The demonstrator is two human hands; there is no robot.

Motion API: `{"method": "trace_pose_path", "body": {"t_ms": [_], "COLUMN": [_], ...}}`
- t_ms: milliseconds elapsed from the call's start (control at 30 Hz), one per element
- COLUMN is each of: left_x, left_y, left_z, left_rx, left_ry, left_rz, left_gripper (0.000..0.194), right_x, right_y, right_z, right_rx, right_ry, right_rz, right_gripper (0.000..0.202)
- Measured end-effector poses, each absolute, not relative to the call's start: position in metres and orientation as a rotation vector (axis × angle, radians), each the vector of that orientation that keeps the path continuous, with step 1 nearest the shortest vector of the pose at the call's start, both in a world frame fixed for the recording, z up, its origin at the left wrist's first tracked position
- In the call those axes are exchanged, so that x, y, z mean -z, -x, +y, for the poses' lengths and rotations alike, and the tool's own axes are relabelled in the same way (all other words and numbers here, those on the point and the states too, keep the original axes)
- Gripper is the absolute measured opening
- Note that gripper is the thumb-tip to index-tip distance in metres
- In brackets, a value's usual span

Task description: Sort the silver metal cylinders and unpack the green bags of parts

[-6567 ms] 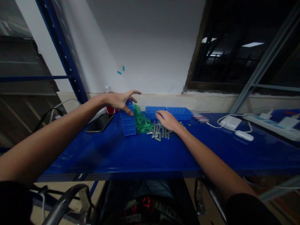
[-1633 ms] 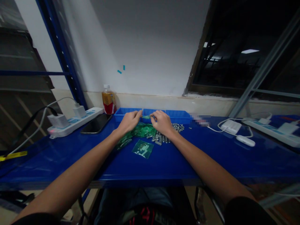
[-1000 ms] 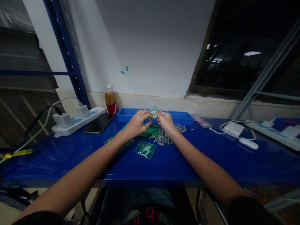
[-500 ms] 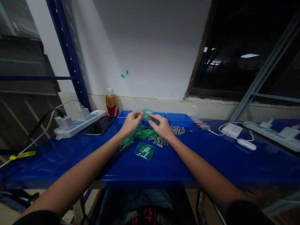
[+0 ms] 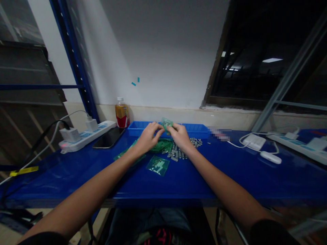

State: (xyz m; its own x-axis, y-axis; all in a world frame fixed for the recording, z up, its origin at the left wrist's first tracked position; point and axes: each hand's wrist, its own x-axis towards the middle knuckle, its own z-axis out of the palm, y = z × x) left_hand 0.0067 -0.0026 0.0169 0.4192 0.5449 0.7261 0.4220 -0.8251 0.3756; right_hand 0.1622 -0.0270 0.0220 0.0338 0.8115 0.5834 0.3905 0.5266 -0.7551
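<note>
A small clear greenish plastic bag (image 5: 167,122) is held up in front of the blue bins. My right hand (image 5: 181,135) pinches its lower right side between thumb and fingers. At the bag's lower left edge, the fingertips of my left hand (image 5: 151,135) are closed on it. Below my hands is a heap of green plastic bags (image 5: 160,146), partly hidden by my left wrist. Beside it, under my right hand, lie loose metal cylinders (image 5: 175,153). A flat bag with pale pieces inside (image 5: 158,165) rests on the table nearer to me.
Blue bins (image 5: 195,129) stand along the wall. To the left are a phone (image 5: 109,137), a power strip (image 5: 87,134) and a drink bottle (image 5: 122,114). On the right, a white charger (image 5: 253,141), cables and another power strip (image 5: 301,146) lie on the blue table (image 5: 224,170).
The held bag has shifted slightly right and become tilted. Both hands have moved a little right, the left one more. Green bags now spread farther left on the table.
</note>
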Motion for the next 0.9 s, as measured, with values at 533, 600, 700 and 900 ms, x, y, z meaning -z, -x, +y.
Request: {"method": "trace_pose_path", "body": {"t_ms": [533,600,700,900], "left_x": [-0.019,-0.019,-0.017,-0.017], "left_y": [0.006,0.003,-0.003,-0.007], "left_z": [0.01,0.004,-0.003,-0.001], "left_rx": [-1.568,-1.472,-1.287,-1.178], "left_ry": [-2.383,-2.592,-2.734,-2.143], "left_rz": [0.95,0.851,0.759,0.888], "left_gripper": [0.012,0.014,0.016,0.048], "right_x": [-0.019,-0.022,-0.021,-0.008], "right_y": [-0.159,-0.159,-0.163,-0.169], "right_z": [-0.026,-0.025,-0.023,-0.021], "right_rx": [-0.435,-0.704,-0.65,0.066], "right_ry": [1.131,1.104,1.099,1.104], "right_rz": [-1.668,-1.536,-1.489,-1.837], "right_gripper": [0.036,0.045,0.034,0.026]}}
